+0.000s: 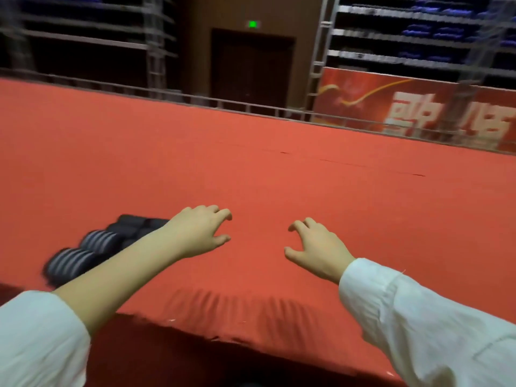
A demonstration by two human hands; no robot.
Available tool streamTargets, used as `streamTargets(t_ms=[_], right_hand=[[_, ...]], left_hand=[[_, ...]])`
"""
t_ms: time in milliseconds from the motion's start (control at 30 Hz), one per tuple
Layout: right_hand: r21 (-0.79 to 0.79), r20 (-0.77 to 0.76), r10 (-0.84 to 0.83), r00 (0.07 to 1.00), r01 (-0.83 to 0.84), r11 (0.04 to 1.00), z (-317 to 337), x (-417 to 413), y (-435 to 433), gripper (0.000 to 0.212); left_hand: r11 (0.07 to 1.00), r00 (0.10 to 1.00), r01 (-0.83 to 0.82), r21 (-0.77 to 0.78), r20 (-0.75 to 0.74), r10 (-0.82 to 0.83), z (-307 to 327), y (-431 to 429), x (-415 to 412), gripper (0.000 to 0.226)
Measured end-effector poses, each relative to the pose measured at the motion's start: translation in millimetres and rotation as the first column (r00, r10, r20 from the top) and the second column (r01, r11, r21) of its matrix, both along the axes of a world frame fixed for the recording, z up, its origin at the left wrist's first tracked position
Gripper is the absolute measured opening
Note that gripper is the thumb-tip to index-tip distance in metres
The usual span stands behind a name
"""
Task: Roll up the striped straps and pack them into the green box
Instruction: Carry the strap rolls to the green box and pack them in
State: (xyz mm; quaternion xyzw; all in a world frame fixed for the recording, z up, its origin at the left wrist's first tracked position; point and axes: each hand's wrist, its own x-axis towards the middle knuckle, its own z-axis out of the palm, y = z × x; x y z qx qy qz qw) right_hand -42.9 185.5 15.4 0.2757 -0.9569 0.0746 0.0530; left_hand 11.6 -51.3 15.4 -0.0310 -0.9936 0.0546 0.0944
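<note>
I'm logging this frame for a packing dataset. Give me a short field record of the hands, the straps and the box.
surface: red cloth-covered table
left hand: left hand over the cloth, fingers loosely curled, holds nothing
right hand: right hand over the cloth, fingers loosely curled, holds nothing
straps: rolled grey-and-black striped straps in a row at the left, partly behind the left forearm, blurred
green box: not in view

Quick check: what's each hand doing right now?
Left hand: open, fingers loosely curled, holding nothing.
Right hand: open, fingers loosely curled, holding nothing.
</note>
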Motion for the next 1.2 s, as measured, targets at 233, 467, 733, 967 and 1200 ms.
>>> streamTargets(t_ms=[233, 467, 733, 967, 1200], right_hand=[[-0.004, 0.021, 0.249, 0.968, -0.249, 0.968, -18.7, -6.1, -147.8, 0.051], [-0.004, 0.065, 0.368, 0.927, -0.369, 0.929, -55.1, -1.1, -263.1, 0.049], [0.058, 0.135, 0.413, 0.901, -0.423, 0.904, -112.9, 4.3, -335.6, 0.048], [0.085, 0.056, 0.378, 0.924, -0.382, 0.92, -130.0, -4.9, -356.2, 0.04], [0.092, 0.001, 0.358, 0.934, -0.357, 0.93, -131.8, -10.1, -361.6, 0.035]], left_hand=[[0.972, 0.972, -0.235, 0.009, 0.033, 0.235, -24.3, -114.0, 40.8, 0.047], [0.931, 0.929, -0.363, 0.035, 0.093, 0.358, -58.2, -203.6, 62.6, 0.045], [0.9, 0.917, -0.385, 0.207, 0.197, 0.347, -101.0, -275.2, 86.4, 0.043], [0.924, 0.971, -0.218, 0.315, 0.169, 0.171, -117.3, -293.2, 86.3, 0.048], [0.976, 0.95, -0.178, 0.124, 0.279, 0.137, -121.5, -298.3, 72.6, 0.073]])
